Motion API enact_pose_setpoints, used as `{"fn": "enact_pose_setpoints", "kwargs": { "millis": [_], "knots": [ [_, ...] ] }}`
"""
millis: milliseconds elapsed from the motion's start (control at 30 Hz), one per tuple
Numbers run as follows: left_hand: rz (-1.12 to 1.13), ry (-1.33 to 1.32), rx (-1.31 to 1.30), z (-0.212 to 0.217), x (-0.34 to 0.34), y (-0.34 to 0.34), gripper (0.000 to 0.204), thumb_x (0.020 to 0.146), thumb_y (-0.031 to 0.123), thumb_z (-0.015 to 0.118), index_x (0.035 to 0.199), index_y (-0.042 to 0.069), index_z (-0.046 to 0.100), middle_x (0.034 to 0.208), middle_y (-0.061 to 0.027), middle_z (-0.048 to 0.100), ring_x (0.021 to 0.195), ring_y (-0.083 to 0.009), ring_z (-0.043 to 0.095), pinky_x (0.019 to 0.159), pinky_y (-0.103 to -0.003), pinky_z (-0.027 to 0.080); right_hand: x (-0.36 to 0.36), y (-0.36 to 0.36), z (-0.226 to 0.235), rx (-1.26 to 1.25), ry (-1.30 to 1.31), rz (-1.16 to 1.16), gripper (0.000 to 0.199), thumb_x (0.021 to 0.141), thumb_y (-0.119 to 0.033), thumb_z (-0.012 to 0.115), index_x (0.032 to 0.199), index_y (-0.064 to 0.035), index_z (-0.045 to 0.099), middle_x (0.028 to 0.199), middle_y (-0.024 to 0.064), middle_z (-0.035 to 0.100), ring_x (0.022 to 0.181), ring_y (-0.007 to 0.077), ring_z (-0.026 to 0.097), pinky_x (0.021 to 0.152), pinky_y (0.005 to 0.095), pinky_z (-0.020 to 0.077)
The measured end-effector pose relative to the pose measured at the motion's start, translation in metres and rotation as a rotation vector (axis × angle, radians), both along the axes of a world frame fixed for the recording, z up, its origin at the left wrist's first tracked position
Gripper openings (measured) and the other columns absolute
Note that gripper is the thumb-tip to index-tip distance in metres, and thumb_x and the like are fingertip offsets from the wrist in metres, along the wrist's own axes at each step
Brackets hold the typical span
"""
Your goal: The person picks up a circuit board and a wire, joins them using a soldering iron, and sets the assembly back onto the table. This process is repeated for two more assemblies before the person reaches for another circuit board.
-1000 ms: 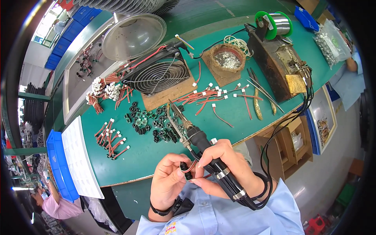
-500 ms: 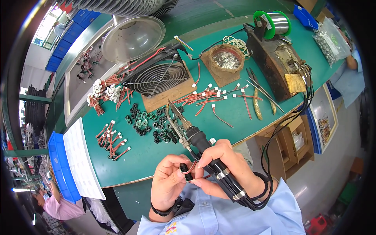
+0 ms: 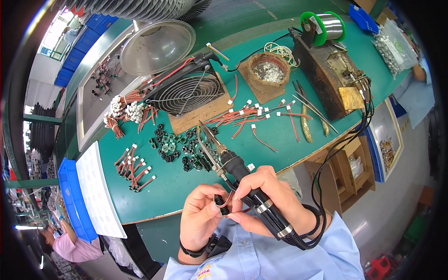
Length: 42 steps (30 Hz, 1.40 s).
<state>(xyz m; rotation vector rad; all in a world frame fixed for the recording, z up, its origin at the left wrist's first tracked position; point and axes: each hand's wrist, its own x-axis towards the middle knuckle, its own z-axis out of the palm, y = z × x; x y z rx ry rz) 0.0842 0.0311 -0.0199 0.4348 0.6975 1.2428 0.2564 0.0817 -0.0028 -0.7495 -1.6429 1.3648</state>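
Note:
My left hand (image 3: 198,218) pinches a small black part (image 3: 219,199) between thumb and fingers, just over the table's front edge. My right hand (image 3: 280,200) is wrapped round a black soldering iron (image 3: 236,169) with a thin metal tube fixed along its side. The iron's tip points up and left, away from the black part. A red and black wire (image 3: 229,200) runs from the right fingertips to the black part. Its join with the part is too small to make out. Beyond the iron's tip lies a pile of small black and green parts (image 3: 170,144).
Wire leads (image 3: 252,112) lie mid-table, near pliers (image 3: 304,119) and tweezers (image 3: 317,114). Behind stand a fan (image 3: 189,93), a solder-scrap pot (image 3: 268,72) and a soldering unit (image 3: 326,70) with a solder spool (image 3: 332,27). Black cables (image 3: 322,172) hang at the right. A white tray (image 3: 100,191) sits left.

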Motion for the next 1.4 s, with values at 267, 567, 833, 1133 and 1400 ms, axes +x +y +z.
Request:
{"fn": "enact_pose_setpoints", "kwargs": {
  "millis": [267,567,833,1133,1400],
  "knots": [
    [0.025,0.027,-0.030,-0.0013,0.0026,0.0014,0.019,0.086,0.007,0.059,0.103,0.000,0.053,0.095,-0.0091,0.056,0.086,-0.0162,0.056,0.074,-0.029,0.046,0.0012,0.0026,-0.0019,0.015,-0.012,0.010,0.044,0.069,-0.004,0.070,0.105,-0.0167,0.047,0.079,-0.0068,0.059,0.074,0.0122,0.059,0.081,0.0315,0.0302],
    [0.035,0.053,0.016,-0.0038,0.0032,0.0032,0.020,0.085,0.007,0.060,0.102,0.000,0.053,0.096,-0.0093,0.056,0.086,-0.0161,0.056,0.074,-0.029,0.046,0.0019,0.0044,-0.0031,0.022,-0.004,-0.006,0.044,0.068,-0.004,0.070,0.104,-0.0164,0.048,0.079,-0.0071,0.059,0.074,0.0122,0.058,0.081,0.0313,0.0304],
    [0.054,0.084,0.027,-0.0050,0.0029,0.0023,0.020,0.084,0.006,0.060,0.102,0.000,0.054,0.097,-0.0095,0.056,0.088,-0.0169,0.056,0.076,-0.030,0.045,0.0019,0.0057,-0.0033,0.036,-0.012,0.006,0.045,0.068,-0.003,0.070,0.104,-0.0165,0.048,0.079,-0.0072,0.059,0.073,0.0120,0.058,0.080,0.0311,0.0310],
    [0.077,0.086,0.104,-0.0081,0.0014,0.0029,0.021,0.084,0.007,0.061,0.103,0.000,0.054,0.095,-0.0108,0.056,0.083,-0.0172,0.056,0.071,-0.030,0.046,-0.0013,0.0053,0.0009,0.065,-0.023,-0.023,0.046,0.064,0.002,0.073,0.099,-0.0119,0.047,0.074,-0.0030,0.063,0.066,0.0150,0.055,0.078,0.0293,0.0331],
    [0.088,0.136,0.102,-0.0064,0.0014,0.0025,0.022,0.084,0.007,0.061,0.103,0.000,0.054,0.092,-0.0116,0.056,0.082,-0.0171,0.055,0.071,-0.028,0.045,0.0008,0.0071,-0.0007,0.062,0.004,0.024,0.041,0.070,-0.004,0.068,0.104,-0.0151,0.049,0.079,-0.0064,0.059,0.072,0.0123,0.059,0.077,0.0308,0.0309]
  ]
}}
